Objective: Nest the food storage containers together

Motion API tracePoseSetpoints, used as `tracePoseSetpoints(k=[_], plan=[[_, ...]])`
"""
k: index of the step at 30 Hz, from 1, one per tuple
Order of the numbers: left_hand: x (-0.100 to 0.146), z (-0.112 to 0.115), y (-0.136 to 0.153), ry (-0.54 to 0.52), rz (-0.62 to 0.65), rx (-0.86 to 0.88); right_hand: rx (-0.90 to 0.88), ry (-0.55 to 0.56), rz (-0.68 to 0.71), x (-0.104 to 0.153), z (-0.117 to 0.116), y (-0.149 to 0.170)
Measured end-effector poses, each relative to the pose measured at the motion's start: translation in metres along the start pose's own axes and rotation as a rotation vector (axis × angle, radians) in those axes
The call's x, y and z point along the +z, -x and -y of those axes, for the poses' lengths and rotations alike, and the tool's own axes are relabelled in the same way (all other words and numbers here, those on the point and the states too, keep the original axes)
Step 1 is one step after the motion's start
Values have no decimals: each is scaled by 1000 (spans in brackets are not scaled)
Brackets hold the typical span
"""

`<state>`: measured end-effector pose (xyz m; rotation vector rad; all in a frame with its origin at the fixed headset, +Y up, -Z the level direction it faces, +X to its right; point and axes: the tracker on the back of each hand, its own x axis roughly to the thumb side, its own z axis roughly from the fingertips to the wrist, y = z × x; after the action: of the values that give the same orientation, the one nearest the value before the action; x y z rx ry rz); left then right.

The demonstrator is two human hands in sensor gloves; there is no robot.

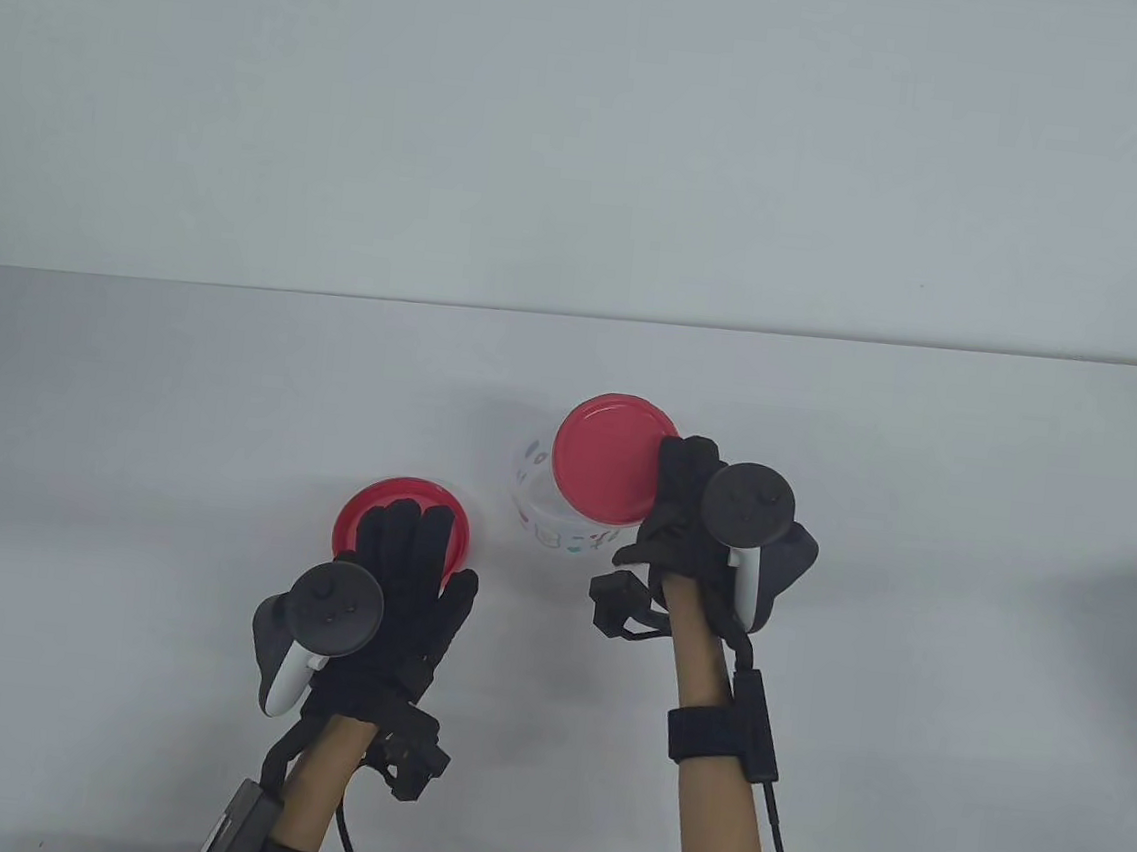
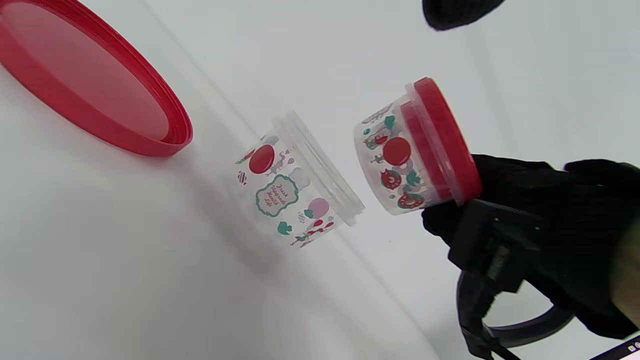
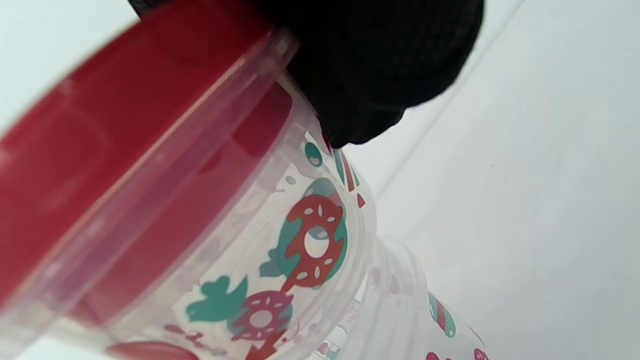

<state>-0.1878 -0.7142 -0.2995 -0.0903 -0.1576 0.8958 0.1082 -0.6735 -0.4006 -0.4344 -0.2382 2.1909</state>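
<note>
My right hand [image 1: 667, 501] grips a small clear printed container with a red lid [image 1: 614, 458] by its rim and holds it tilted above the table. Just below and left of it stands an open, lidless printed container [image 1: 533, 503]. The left wrist view shows the held container [image 2: 415, 145], the right hand [image 2: 525, 225] and the open container [image 2: 300, 185] side by side with a gap between them. In the right wrist view my fingers [image 3: 375, 65] clamp the lidded rim [image 3: 150, 150]. My left hand [image 1: 411, 547] lies flat with spread fingers over a loose red lid [image 1: 364, 512].
The loose red lid also shows in the left wrist view [image 2: 90, 85], lying flat on the white table [image 1: 925, 480]. A pale wall rises behind the table's far edge.
</note>
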Motion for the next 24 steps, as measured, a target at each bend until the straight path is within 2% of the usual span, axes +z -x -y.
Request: tracePoseSetpoints(k=[6,12,14,17,22,24], plan=[[-1,-2,0,-3,2,28,-49,-28,-101,-15,-26,5],[-4,2,0,23,-6,16,162,-42,-78,-19,-44,5],[-5,2,0,26,-4,20,194,-35,-74,-19,-45,2],[-5,2,0,23,-3,29,219,-87,-86,-20,-44,-1],[-4,2,0,25,0,38,174,-158,-117,-21,-38,1],[-4,1,0,19,4,37,142,-116,-90,-20,-35,1]])
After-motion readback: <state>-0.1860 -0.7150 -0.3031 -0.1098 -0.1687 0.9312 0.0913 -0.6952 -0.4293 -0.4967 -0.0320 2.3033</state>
